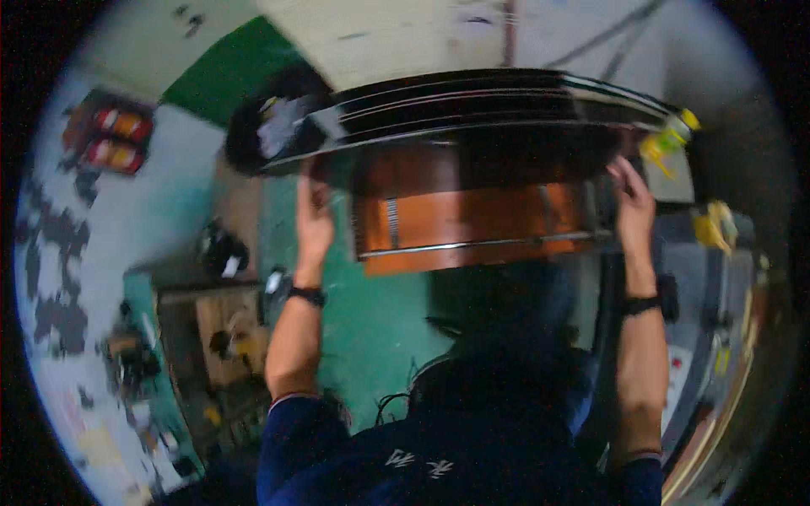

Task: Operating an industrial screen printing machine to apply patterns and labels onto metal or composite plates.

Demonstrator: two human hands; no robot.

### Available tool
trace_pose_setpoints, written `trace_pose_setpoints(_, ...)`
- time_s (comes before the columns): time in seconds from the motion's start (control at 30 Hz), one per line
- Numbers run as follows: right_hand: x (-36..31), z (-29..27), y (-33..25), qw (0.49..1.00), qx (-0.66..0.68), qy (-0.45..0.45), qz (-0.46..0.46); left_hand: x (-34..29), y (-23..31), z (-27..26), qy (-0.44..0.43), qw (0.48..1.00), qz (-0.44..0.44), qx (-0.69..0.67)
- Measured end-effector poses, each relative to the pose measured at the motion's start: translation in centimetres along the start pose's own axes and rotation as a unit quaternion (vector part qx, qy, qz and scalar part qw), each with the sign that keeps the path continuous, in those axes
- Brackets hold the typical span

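A wide, dark glossy panel [498, 152] spans the space in front of me, blurred by motion. My left hand [314, 215] is at its left end, fingers pointing up and partly hidden at the edge. At the opposite end my right hand [633, 194] has its fingers bent around the side. Below the panel shows an orange-brown surface [481, 219] with a thin metal bar [485, 244] across its near side and dark strips near both ends. Whether this surface is part of the panel or a reflection on it I cannot tell.
A black bin with a bag [283, 126] stands at far left. A yellow-green spray bottle [671, 139] hangs at right, near a grey machine [692, 287]. Lower left is an open cabinet [224, 337] with tools. Red items [118, 139] sit at the left wall.
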State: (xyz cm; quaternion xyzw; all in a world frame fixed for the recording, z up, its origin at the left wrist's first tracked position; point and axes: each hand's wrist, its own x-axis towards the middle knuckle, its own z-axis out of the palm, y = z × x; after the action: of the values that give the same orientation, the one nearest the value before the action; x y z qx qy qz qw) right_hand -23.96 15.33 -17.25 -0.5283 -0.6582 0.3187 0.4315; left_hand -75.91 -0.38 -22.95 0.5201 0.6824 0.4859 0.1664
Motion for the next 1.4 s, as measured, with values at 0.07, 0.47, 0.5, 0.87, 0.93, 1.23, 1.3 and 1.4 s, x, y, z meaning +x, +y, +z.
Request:
trace_pose_setpoints(0.07,1.0,1.6,0.1,0.995,0.09,0.002,-0.03,-0.4,0.3,-1.2,0.003,1.0,0.005,0.01)
trace_pose_setpoints(0.47,1.9,2.4,1.2,0.987,0.158,-0.021,0.031,-0.4,1.3,-0.8,0.015,0.999,-0.028,-0.038)
trace_pose_setpoints(0.5,2.2,2.6,1.4,0.984,0.171,-0.023,0.042,-0.5,1.2,-0.8,0.017,0.999,-0.028,-0.038)
trace_pose_setpoints(0.87,-1.8,2.4,3.4,0.995,0.017,0.074,0.071,-1.3,9.7,0.0,0.104,0.991,0.019,0.077)
trace_pose_setpoints(0.93,-5.2,1.1,0.6,0.993,-0.058,0.108,-0.003,-1.8,10.8,1.7,0.012,0.992,0.114,-0.046)
trace_pose_setpoints(1.23,-34.3,-13.9,-2.9,0.863,-0.271,0.392,0.165,-5.9,27.6,23.9,-0.501,0.83,0.088,-0.229)
trace_pose_setpoints(1.3,-44.2,-14.8,-5.2,0.777,-0.301,0.491,0.253,-8.5,31.8,26.8,-0.563,0.777,0.144,-0.243)
trace_pose_setpoints(1.4,-61.2,-11.2,-5.9,0.621,-0.35,0.559,0.424,-13.6,38.1,29.7,-0.642,0.724,0.145,-0.207)
